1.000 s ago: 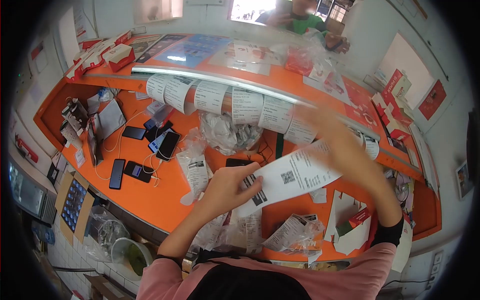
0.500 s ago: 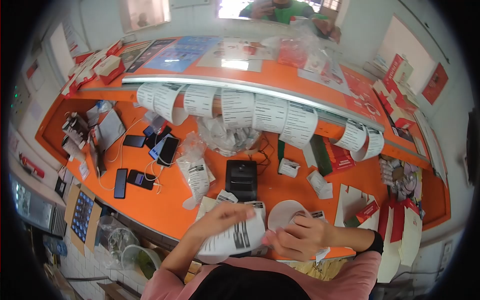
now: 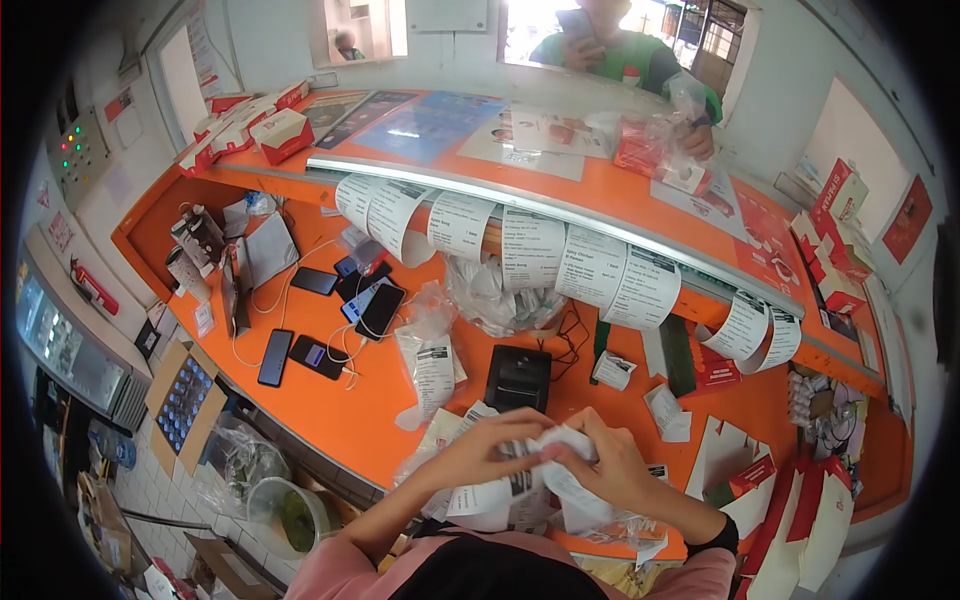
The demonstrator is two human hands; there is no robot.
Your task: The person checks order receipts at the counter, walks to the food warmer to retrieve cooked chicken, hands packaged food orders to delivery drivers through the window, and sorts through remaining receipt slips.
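Low in the middle of the head view, my left hand (image 3: 497, 452) and my right hand (image 3: 612, 462) meet in front of my chest. A white printed receipt (image 3: 578, 492) is bunched between them, pinched by the fingers of both hands. One end of it curls up near my right thumb, and a printed part hangs below my left hand. Under my hands lie plastic-wrapped packages with more receipts. Just beyond stands a black receipt printer (image 3: 518, 378). To its left is a plastic bag (image 3: 432, 365) with a printed receipt (image 3: 435, 380) on it.
Several receipts (image 3: 535, 245) hang from a metal rail (image 3: 500, 205) under the raised shelf. Phones (image 3: 380, 312) with white cables lie on the orange counter (image 3: 300, 420). Red-and-white boxes (image 3: 745, 465) stand at right. Behind the window, a person in green (image 3: 640, 65) touches a bagged red box (image 3: 640, 145).
My hands have come together, and the receipt is now bunched between them instead of spread flat. The view has tilted up. The person outside now has a hand on the bag.
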